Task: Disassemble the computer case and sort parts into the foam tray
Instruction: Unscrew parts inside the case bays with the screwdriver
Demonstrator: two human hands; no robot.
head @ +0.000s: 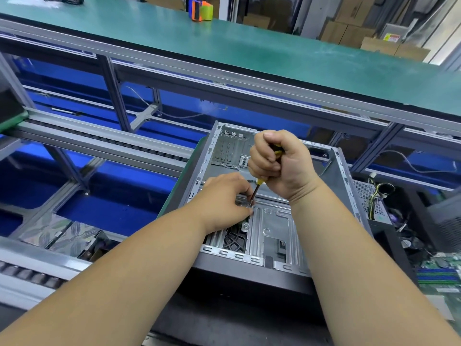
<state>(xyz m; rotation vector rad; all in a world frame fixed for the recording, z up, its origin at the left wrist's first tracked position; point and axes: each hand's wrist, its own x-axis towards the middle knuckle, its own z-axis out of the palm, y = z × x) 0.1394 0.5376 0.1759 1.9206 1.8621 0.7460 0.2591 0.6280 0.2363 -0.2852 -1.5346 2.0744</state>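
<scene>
An open grey computer case lies on its side in front of me, its bare metal interior facing up. My right hand grips the yellow-and-black handle of a screwdriver in a fist, the shaft pointing down into the case. My left hand reaches inside, and its fingertips pinch the shaft near the tip, by a metal bracket. The tip itself is hidden behind those fingers. A black plastic grille sits in the case floor below my left hand.
A green circuit board and a power supply with yellow wires lie to the right of the case. A roller conveyor runs at left over blue bins. A green shelf spans above, with an orange-and-green tape dispenser.
</scene>
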